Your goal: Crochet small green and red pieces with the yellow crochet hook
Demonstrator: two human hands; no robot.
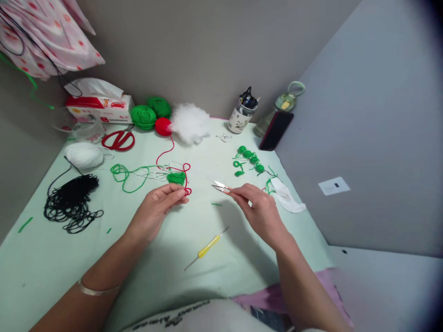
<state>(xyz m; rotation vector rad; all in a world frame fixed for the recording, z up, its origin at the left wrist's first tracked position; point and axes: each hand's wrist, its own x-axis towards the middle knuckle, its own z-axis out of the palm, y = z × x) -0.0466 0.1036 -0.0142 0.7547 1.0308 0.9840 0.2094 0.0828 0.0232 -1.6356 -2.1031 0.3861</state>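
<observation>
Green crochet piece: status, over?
Left hand pinching green crochet piece. Right hand holding thread snips, blades apart from it. Yellow crochet hook lying nearer, untouched.

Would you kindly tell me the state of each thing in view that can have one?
Left hand: pinching the green crochet piece.
Right hand: holding the thread snips, blades slightly apart.
Crochet hook: lying flat, untouched.
Red yarn ball: partly unwound, strand trailing forward.
Black yarn: loose tangled heap.
Tissue box: open, tissue sticking out.
Phone: propped at a slant, screen dark.
</observation>
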